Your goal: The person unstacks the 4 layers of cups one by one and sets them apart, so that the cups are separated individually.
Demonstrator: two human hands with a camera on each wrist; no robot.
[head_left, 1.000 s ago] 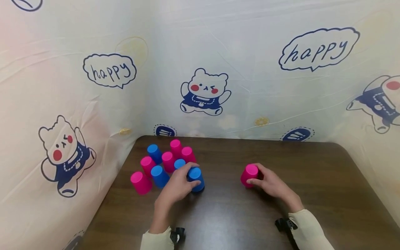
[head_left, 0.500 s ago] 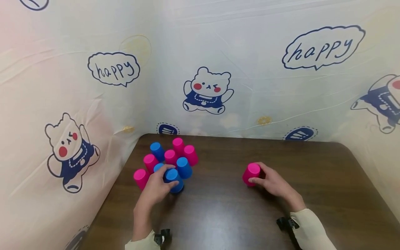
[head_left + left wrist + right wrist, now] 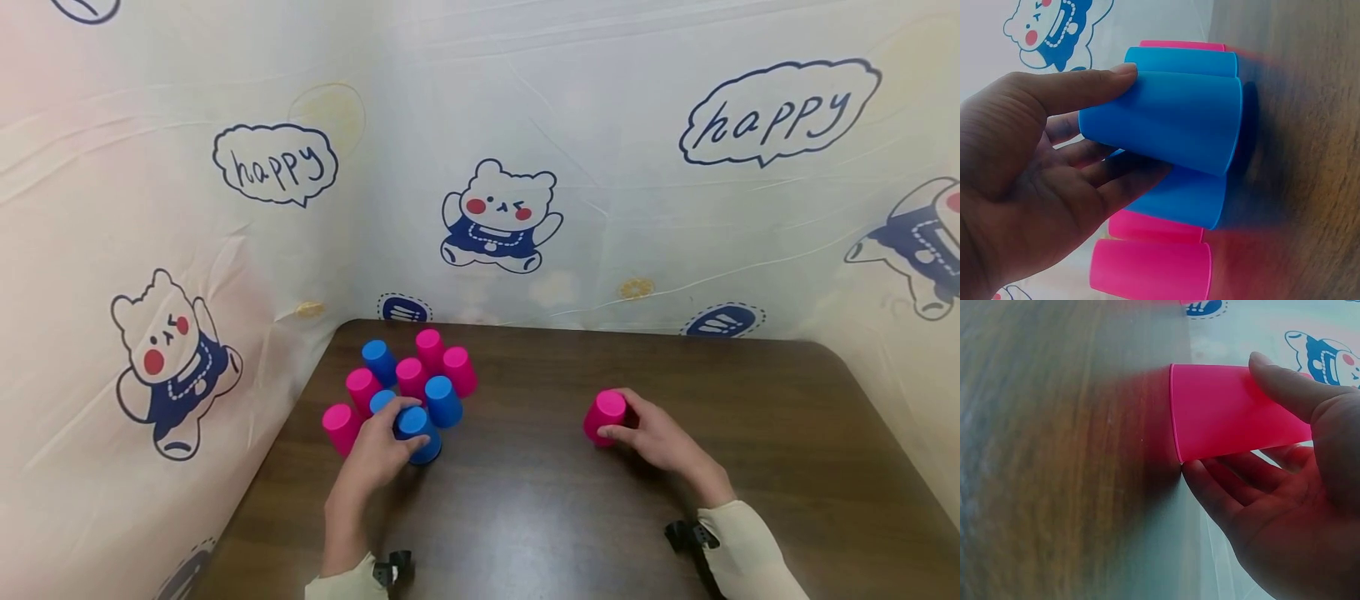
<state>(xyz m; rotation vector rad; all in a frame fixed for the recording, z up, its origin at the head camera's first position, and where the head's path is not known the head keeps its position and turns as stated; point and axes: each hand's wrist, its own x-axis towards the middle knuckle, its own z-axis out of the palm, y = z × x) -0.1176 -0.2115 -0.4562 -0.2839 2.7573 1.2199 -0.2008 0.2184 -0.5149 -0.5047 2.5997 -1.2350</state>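
My left hand [image 3: 378, 450] grips an upside-down blue cup [image 3: 420, 437] at the front of a cluster of cups. Its thumb lies on one side of that cup [image 3: 1166, 119] and the fingers on the other in the left wrist view. Whether the rim touches the table cannot be told. Just behind stand two blue cups, one at the right [image 3: 444, 403] and one partly hidden by the fingers [image 3: 382, 401]. Over on the right, my right hand [image 3: 660, 437] holds a single upside-down pink cup [image 3: 604, 418] between thumb and fingers, its rim [image 3: 1175, 412] at the tabletop.
Several pink cups, such as the left one [image 3: 342, 427] and the rear one [image 3: 431, 350], stand upside down around a far blue cup [image 3: 379, 362]. All are on a brown wooden table [image 3: 525, 500]. A printed cloth [image 3: 600, 250] rises behind and beside it.
My left hand has carried its blue cup leftward to the front of the cluster, uncovering the blue cup at the right. The right hand and pink cup stay put; the head view shifted slightly.
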